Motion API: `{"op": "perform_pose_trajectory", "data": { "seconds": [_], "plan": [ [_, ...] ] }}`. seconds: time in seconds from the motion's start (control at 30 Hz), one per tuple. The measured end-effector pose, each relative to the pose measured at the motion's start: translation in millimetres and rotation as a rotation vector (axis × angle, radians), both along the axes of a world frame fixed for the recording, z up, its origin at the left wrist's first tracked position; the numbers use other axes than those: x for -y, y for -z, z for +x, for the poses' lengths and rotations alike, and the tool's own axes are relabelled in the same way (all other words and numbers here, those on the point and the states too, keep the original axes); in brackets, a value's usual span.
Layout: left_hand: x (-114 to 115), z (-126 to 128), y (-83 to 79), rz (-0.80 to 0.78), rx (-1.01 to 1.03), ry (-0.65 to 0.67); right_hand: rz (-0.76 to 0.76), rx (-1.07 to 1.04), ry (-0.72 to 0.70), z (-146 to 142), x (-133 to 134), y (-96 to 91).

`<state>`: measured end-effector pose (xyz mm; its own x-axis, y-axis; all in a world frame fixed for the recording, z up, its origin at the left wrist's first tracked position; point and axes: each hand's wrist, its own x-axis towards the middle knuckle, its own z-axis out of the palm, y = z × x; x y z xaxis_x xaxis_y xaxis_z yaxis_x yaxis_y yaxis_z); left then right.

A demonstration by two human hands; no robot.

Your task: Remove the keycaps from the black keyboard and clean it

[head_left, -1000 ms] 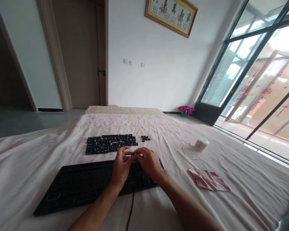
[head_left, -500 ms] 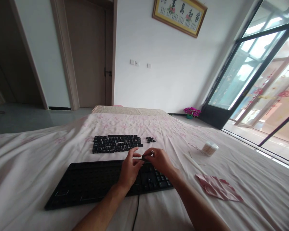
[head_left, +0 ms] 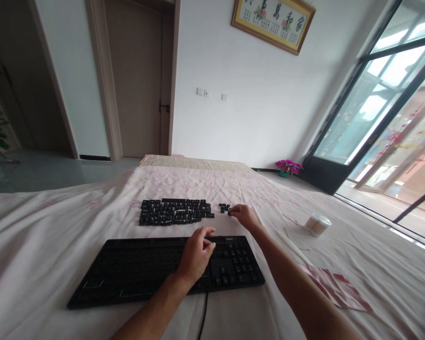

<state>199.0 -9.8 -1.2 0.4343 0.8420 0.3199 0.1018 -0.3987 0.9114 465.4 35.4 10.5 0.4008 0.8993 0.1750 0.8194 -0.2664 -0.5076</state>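
Note:
A black keyboard [head_left: 134,271] lies on the cloth in front of me; its left part has empty key sockets, while keys remain on the number pad at the right. My left hand [head_left: 195,257] rests on the keyboard's middle with fingers curled, the tips pinched near the top edge. My right hand [head_left: 244,217] reaches beyond the keyboard to a small cluster of loose black keycaps [head_left: 224,207], fingertips pinched on one of them. A larger block of removed keycaps [head_left: 175,211] sits in rows left of that cluster.
A pink-flowered white cloth [head_left: 56,236] covers the surface. A round container of cotton swabs [head_left: 317,224] stands at the right, with thin sticks [head_left: 290,241] near it and a pink cloth [head_left: 335,288] closer to me. The keyboard's cable [head_left: 202,321] runs toward me.
My hands were together over the keyboard's top edge, working a keycap. The right hand has since moved forward to the small keycap cluster; the left dropped onto the keyboard. The view shifted left.

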Motion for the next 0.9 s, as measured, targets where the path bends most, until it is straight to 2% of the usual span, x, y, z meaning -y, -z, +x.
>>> {"op": "perform_pose_trajectory", "data": {
  "seconds": [0.37, 0.9],
  "plan": [
    [0.6, 0.2, -2.7, 0.010, -0.018, 0.003, -0.025, 0.060, 0.021, 7.2, -18.3, 8.2],
    [1.7, -1.7, -7.6, 0.047, -0.071, 0.017, -0.006, 0.061, -0.012, 4.2, -12.4, -1.6]
  ]
}}
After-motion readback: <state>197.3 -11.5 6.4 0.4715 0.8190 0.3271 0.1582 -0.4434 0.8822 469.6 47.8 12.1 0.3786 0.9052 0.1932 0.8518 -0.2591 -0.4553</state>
